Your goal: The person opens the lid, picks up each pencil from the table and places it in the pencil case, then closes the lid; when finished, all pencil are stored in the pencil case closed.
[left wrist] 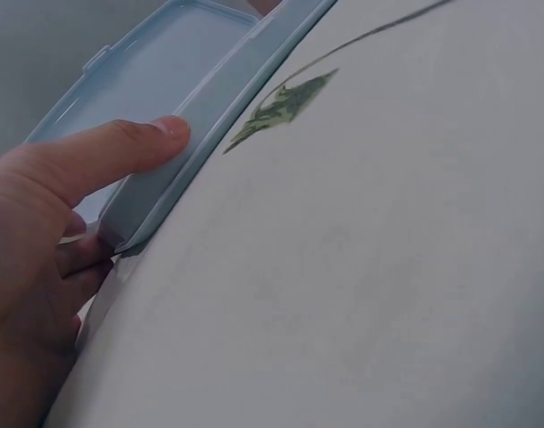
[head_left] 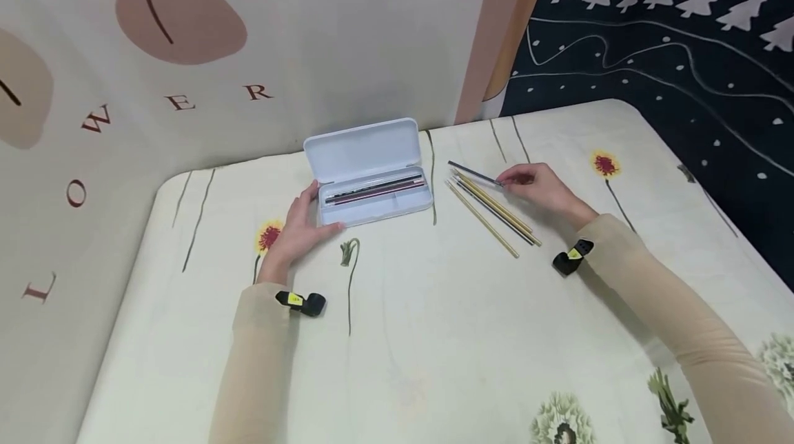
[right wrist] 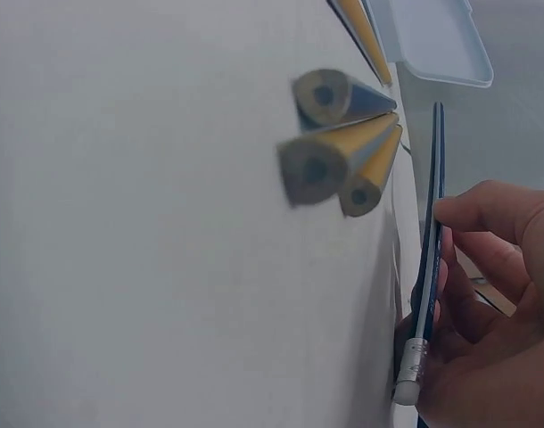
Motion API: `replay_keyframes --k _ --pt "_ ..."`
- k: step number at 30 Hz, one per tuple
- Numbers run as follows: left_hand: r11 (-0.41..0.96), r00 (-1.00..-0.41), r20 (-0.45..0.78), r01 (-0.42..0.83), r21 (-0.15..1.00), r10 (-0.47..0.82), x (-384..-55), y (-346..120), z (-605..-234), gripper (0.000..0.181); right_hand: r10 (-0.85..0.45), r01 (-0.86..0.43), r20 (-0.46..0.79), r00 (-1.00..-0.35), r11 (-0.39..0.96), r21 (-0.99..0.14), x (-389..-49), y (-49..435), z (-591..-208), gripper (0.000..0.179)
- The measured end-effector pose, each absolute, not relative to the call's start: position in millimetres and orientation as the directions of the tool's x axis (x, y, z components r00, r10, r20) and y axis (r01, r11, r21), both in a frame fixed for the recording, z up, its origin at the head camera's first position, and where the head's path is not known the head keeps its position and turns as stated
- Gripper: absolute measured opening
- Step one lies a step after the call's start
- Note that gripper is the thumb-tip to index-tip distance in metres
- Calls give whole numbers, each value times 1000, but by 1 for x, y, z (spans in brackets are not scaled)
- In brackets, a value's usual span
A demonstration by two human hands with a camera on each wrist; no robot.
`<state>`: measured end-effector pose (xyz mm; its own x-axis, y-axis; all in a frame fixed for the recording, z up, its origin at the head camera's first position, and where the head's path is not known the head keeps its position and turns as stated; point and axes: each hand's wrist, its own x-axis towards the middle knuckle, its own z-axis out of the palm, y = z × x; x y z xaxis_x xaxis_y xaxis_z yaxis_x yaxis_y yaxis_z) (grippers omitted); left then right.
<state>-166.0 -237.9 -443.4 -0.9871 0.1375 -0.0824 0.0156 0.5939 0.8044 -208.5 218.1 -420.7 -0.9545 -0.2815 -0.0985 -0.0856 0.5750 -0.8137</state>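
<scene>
A light blue pencil case (head_left: 364,152) stands with its lid raised. Several pencils (head_left: 375,190) lie side by side in its base, beside a small divider. My left hand (head_left: 300,229) grips the case's left front corner, thumb (left wrist: 171,130) on the front wall and the other fingers at the left end, partly hidden. Between thumb and fingers, my right hand (head_left: 540,185) pinches a dark pencil (right wrist: 437,160) with a white eraser in a metal band. Just left of that hand lie loose yellow pencils (head_left: 482,219) and a dark pencil (head_left: 510,220), unsharpened ends toward the right wrist view.
The white cloth (head_left: 409,320) under everything has printed flowers and stems. Behind it rises a pale wall hanging (head_left: 372,37) with letters, close to the case's lid. A dark hanging (head_left: 620,51) with printed trees is at the right.
</scene>
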Motion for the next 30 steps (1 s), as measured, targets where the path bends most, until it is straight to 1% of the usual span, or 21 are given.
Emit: replay_keyframes --k 7,17,24,30 --pt "582 -988 -72 20 813 134 -161 -240 -444 102 -306 -126 -60 -950 554 -823 -212 211 -422 23" --pt "599 -988 -54 44 800 145 -166 -239 -444 101 -306 -83 -128 -944 593 -801 -214 205 -424 24" --pt "600 -988 -67 31 800 141 -166 -239 -445 103 -297 -63 -182 -938 659 -750 -217 201 -426 25" --pt "590 -987 -61 38 807 146 -166 -239 -447 103 -310 -89 -159 -938 655 -751 -218 200 -425 25"
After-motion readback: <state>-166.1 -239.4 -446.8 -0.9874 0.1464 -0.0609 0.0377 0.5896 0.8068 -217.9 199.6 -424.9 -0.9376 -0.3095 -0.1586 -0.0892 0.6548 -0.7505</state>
